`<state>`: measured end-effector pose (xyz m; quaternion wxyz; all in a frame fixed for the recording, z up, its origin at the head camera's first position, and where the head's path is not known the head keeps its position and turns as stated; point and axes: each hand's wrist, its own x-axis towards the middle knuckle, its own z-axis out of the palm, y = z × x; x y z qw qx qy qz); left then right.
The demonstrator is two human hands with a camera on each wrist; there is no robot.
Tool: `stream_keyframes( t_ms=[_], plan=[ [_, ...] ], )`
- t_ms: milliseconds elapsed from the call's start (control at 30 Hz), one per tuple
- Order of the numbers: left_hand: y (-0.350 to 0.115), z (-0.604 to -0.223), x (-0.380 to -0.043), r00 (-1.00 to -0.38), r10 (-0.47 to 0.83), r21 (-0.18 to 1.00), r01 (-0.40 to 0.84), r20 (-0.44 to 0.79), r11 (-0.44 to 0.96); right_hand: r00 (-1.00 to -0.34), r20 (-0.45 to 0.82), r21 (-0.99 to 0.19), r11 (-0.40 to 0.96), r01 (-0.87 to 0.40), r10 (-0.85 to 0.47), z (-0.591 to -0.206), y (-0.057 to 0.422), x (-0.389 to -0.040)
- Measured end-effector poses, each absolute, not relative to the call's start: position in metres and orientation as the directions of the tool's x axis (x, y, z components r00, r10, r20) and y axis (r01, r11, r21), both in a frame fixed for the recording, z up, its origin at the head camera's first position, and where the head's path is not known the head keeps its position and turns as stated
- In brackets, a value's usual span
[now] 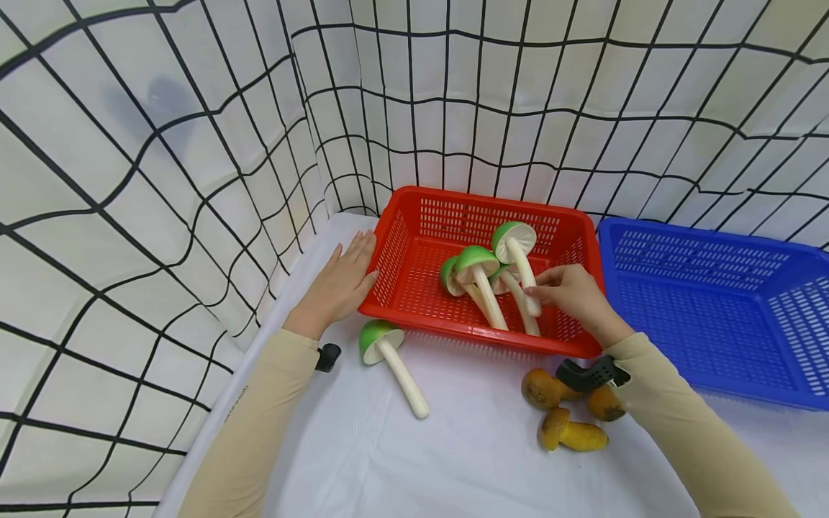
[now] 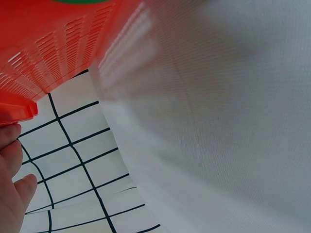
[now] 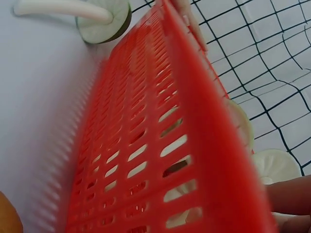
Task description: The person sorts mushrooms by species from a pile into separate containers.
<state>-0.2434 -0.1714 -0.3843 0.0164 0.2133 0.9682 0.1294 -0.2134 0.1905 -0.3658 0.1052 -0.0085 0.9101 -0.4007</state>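
Inside the red basket (image 1: 414, 270) are four green-capped mushrooms (image 1: 477, 260), the rightmost pinched at its stem by the right hand (image 1: 576, 293); room remains to the basket's left wall. Well apart, the left hand (image 1: 342, 277) touches that wall's outer edge, fingers straight. Before the basket: one green-capped mushroom (image 1: 399, 374), three brown mushrooms (image 1: 573, 433). Right: one blue basket (image 1: 699, 309).

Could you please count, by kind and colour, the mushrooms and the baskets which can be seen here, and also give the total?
Green-capped mushrooms: 5 (4 in the red basket, 1 outside)
Brown-yellow mushrooms: 3 visible
Red basket: 1
Blue basket: 1
Total: 10
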Motion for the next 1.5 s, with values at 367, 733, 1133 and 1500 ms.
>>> stream_keyframes(
  t_ms=[367,733,1133,1500],
  plan=[
    [-0.172,-0.384,-0.243,-0.907,0.42,0.25,0.413,0.028,0.876,-0.99,-0.101,-0.643,0.765,-0.007,-0.095,-0.369,0.186,-0.213],
    [-0.171,-0.384,-0.243,-0.907,0.42,0.254,0.413,0.028,0.875,-0.997,0.004,-0.656,0.752,-0.065,-0.082,-0.363,0.19,-0.207],
    [-0.171,-0.384,-0.243,-0.907,0.419,0.252,0.412,0.026,0.876,-0.995,0.046,-0.667,0.738,-0.098,-0.091,-0.357,0.191,-0.196],
    [-0.172,-0.384,-0.243,-0.906,0.423,0.249,0.415,0.024,0.875,-0.992,0.063,-0.698,0.706,-0.119,-0.105,-0.352,0.189,-0.18]
  ],
)
